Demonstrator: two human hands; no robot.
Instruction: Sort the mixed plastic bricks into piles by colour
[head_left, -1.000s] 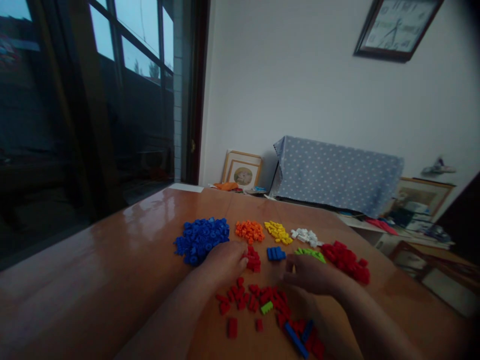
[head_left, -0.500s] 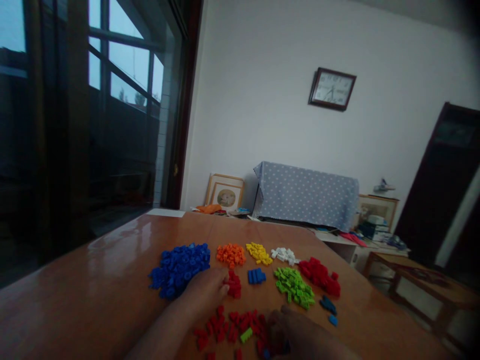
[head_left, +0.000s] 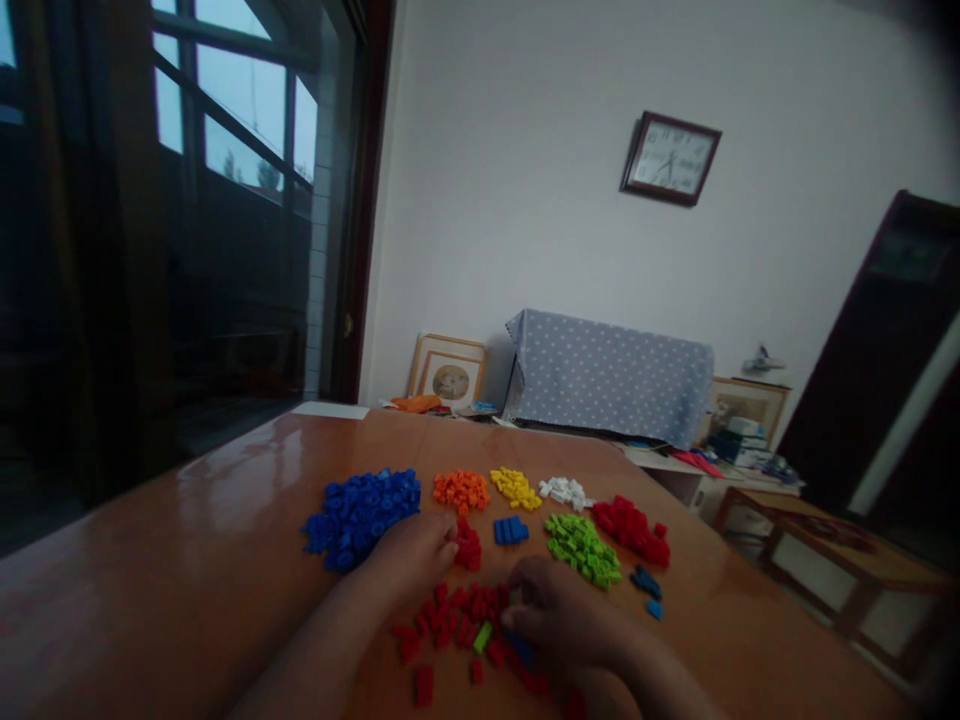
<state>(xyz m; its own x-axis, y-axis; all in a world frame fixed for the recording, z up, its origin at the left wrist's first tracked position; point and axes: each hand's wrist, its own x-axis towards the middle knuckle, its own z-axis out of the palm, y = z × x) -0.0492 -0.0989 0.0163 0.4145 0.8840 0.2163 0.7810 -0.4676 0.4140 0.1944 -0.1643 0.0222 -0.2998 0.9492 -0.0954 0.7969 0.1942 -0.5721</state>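
My left hand (head_left: pixel 420 545) rests beside a small cluster of red bricks (head_left: pixel 468 546), its fingers curled at the cluster's left edge; what the fingertips hold, if anything, is hidden. Nearer to me, scattered red bricks (head_left: pixel 442 622) lie with one green brick (head_left: pixel 482 637) among them. My right hand (head_left: pixel 551 605) is over the right side of these scattered pieces, fingers bent; its fingertips are too dim to show a held piece. A dark blue piece (head_left: pixel 519 648) lies below its fingers. A group of blue bricks (head_left: pixel 511 531) sits between and beyond my hands.
Across the wooden table (head_left: pixel 247 560) lie piles of blue (head_left: pixel 362 515), orange (head_left: pixel 461 491), yellow (head_left: pixel 515 488), white (head_left: pixel 565 492), lime green (head_left: pixel 582 548) and red bricks (head_left: pixel 632 530). Small dark blue pieces (head_left: pixel 646 581) are at the right. A cloth-covered object (head_left: pixel 611 375) stands behind.
My right hand has moved up and slightly left over the scattered red bricks, showing more pieces near the front. The left hand stays by the red cluster. The view has shifted slightly.
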